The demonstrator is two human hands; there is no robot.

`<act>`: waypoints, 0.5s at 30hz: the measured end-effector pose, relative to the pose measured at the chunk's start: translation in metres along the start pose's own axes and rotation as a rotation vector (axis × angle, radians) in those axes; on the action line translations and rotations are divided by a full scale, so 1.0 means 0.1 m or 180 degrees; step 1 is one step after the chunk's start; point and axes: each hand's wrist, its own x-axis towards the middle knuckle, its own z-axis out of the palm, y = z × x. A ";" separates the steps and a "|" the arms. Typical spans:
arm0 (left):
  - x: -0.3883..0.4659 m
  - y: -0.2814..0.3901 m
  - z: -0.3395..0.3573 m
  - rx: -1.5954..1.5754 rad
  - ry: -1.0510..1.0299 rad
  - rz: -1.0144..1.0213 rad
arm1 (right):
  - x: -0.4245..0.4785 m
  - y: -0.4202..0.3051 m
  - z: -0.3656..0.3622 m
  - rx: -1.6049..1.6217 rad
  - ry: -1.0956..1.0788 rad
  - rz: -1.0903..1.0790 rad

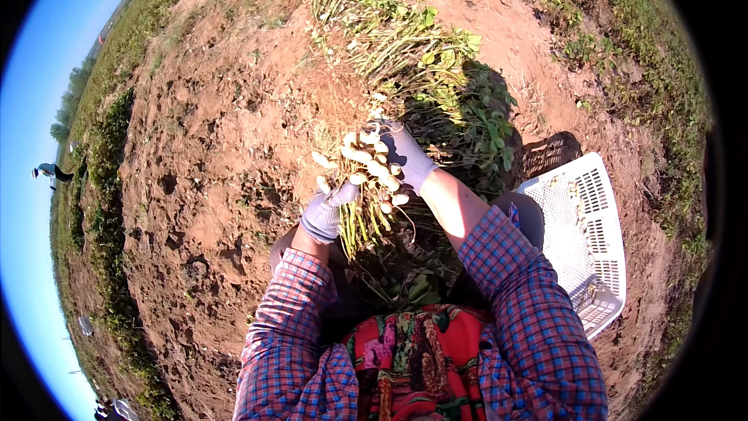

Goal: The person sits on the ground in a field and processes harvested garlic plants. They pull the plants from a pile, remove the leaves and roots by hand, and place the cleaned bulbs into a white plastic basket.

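Observation:
A bunch of pulled peanut plants hangs before me, its pale pods (374, 166) clustered among fine roots and its green stems (362, 228) pointing down toward my lap. My left hand (333, 213), in a light grey-purple knit glove, is closed around the stems just below the pods. On the right side of the cluster, my gloved right hand (406, 155) reaches in against the pods. Its fingertips are in shadow and partly behind the pods, so their grip is hidden.
A row of uprooted peanut plants (403, 41) runs ahead over reddish soil (198, 146). To my right, a white perforated plastic basket (610, 228) stands tilted, with a few pods inside. Leafy crop rows flank both sides. Far left, another person (52, 172) bends over.

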 end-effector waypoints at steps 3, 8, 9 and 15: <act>0.07 0.00 0.10 -0.0822 -0.1044 -0.0190 | 0.12 0.06 -0.10 -0.0404 -0.0255 -0.0151; 0.14 -0.06 -0.02 0.0438 -0.0088 -0.0178 | 0.18 0.01 -0.21 -0.3528 0.0106 -0.1864; 0.14 -0.02 0.06 0.0691 -0.0236 -0.0247 | 0.14 -0.02 -0.20 -0.3136 0.0145 -0.1644; 0.21 0.00 0.29 0.1080 -0.0476 0.0119 | 0.42 -0.19 -0.59 -0.5274 0.0604 -0.2566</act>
